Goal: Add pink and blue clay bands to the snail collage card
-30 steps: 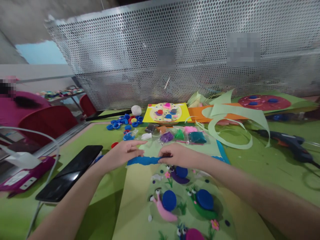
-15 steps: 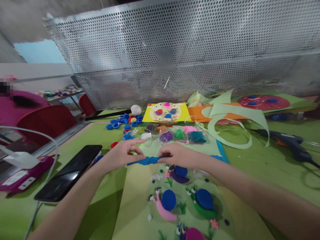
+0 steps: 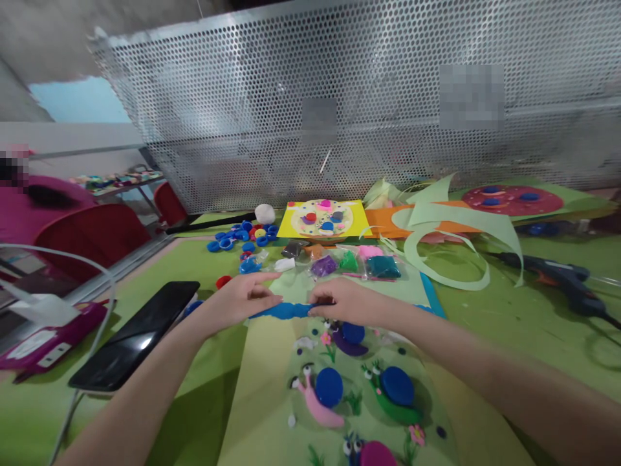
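A blue strip with a wavy edge (image 3: 287,310) runs across the upper part of a pale green and yellow sheet (image 3: 264,375). Its left end is between the thumb and curled fingers of my left hand (image 3: 240,299), while that hand's index finger stretches forward. My right hand (image 3: 347,301) has its fingers curled in and pinches the strip near the middle. More of the blue strip shows beyond my right wrist. Below, the sheet bears snails with blue cap shells: a pink one (image 3: 317,398), a green one (image 3: 395,393) and a purple one (image 3: 352,340).
Bagged coloured clay (image 3: 382,266) and blue bottle caps (image 3: 226,243) lie past my hands. A black phone (image 3: 138,333) and a purple power strip (image 3: 53,340) are at left. At right are a glue gun (image 3: 557,272) and curled paper strips (image 3: 446,285). A perforated metal panel (image 3: 378,84) stands behind.
Both hands stay nearly in place. The blue strip's wavy face shows a little more between them, and it seems to lie flatter.
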Demonstrator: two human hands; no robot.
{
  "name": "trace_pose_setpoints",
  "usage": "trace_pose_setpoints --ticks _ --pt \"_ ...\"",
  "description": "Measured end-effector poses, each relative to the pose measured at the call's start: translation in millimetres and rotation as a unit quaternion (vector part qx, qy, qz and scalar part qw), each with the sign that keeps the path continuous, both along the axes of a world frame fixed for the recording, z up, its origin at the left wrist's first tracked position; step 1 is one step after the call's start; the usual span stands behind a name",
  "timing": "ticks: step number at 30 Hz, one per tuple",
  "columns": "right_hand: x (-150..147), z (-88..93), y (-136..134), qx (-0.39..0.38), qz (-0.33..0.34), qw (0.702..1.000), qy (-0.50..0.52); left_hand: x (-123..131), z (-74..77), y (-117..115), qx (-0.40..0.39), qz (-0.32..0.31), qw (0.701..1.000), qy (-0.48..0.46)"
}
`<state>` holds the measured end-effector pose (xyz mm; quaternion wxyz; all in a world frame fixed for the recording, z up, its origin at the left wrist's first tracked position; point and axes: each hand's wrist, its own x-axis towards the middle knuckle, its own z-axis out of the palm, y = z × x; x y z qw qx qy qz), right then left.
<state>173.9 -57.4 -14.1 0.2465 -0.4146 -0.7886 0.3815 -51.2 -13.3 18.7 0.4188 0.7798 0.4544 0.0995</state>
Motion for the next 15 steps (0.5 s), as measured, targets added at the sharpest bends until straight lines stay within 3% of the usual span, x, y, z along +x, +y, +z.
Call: trace_pose_setpoints --ticks 8,15 --pt "1 -2.6 0 0.002 -0.001 1.0 -0.002 -5 2.4 2 -0.023 -0.012 1.0 0.004" --pt "0 -1.5 2 0.011 -0.007 1.0 -0.013 0 6.9 -2 0.011 0.033 0.999 0.007"
